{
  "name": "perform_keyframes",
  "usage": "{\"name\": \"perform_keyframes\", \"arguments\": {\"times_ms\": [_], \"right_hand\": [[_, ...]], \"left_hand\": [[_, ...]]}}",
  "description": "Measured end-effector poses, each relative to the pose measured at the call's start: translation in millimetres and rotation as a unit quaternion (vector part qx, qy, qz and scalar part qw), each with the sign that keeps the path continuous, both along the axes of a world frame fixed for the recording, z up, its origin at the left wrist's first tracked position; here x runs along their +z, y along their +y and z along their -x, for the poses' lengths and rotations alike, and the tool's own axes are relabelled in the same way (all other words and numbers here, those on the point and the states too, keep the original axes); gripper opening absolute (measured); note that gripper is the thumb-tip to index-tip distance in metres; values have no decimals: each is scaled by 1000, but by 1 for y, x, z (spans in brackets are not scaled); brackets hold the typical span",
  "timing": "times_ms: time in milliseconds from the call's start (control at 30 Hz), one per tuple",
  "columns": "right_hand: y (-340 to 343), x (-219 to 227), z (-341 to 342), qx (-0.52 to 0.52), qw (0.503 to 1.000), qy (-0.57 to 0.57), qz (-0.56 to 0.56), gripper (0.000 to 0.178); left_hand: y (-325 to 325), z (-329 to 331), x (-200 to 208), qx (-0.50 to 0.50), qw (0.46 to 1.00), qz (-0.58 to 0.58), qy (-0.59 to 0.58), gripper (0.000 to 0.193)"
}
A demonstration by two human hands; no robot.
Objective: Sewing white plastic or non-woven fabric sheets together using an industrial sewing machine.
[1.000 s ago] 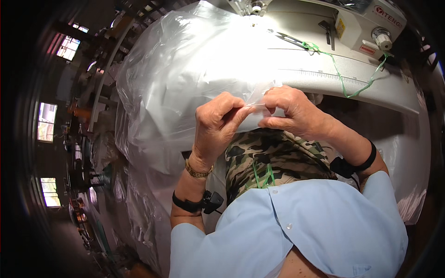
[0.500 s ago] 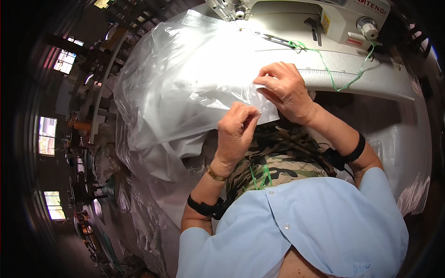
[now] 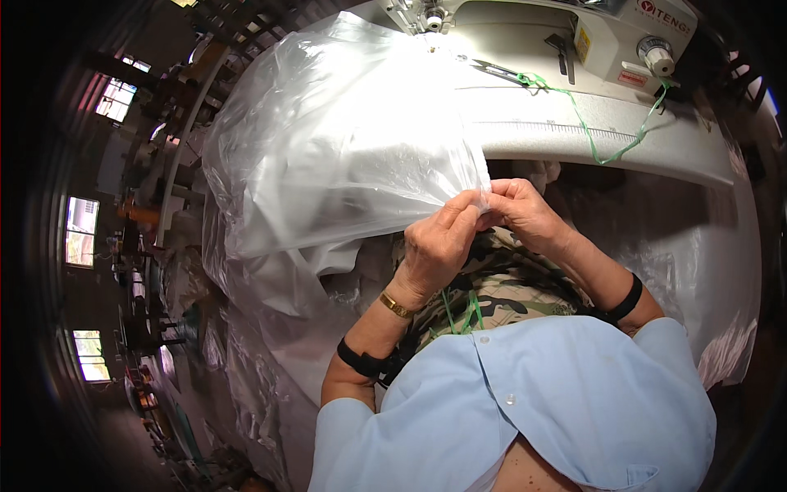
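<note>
A large translucent plastic sheet [image 3: 328, 172] spreads over the machine table and hangs down on the left. My left hand [image 3: 443, 242] pinches its near right corner. Right beside it, my right hand [image 3: 525, 215] is closed on the same corner, with the fingertips of both hands meeting there. Creases run through the sheet from the pinched corner. Both hands are above my lap, just off the table's near edge. How the plastic lies between the fingertips is hidden.
A white sewing machine [image 3: 631, 33] stands at the back, its needle area [image 3: 432, 23] above the sheet. Thread snips [image 3: 500, 74] with a green cord [image 3: 590, 135] and a dark metal tool [image 3: 561, 56] lie on the table. More plastic [image 3: 697, 271] hangs at right.
My right hand has come down and toward me, bringing the sheet's right edge with it. My left hand has moved slightly right and nearer, and the hands now meet at the corner.
</note>
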State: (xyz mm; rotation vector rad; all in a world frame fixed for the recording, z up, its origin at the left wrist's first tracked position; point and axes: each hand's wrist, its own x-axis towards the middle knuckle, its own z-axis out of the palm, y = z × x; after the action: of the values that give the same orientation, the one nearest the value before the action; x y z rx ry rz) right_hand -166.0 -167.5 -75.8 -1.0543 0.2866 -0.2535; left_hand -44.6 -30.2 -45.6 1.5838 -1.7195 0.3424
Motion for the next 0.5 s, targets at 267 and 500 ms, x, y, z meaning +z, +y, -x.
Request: {"name": "perform_keyframes", "arguments": {"times_ms": [267,500], "right_hand": [[5,3,-2,49,995,-38,-79,37],[6,-5,-4,1,1000,1,1,41]], "left_hand": [[5,-1,6,16,998,-15,-63,17],[15,1,19,-31,997,19,-61,15]]}}
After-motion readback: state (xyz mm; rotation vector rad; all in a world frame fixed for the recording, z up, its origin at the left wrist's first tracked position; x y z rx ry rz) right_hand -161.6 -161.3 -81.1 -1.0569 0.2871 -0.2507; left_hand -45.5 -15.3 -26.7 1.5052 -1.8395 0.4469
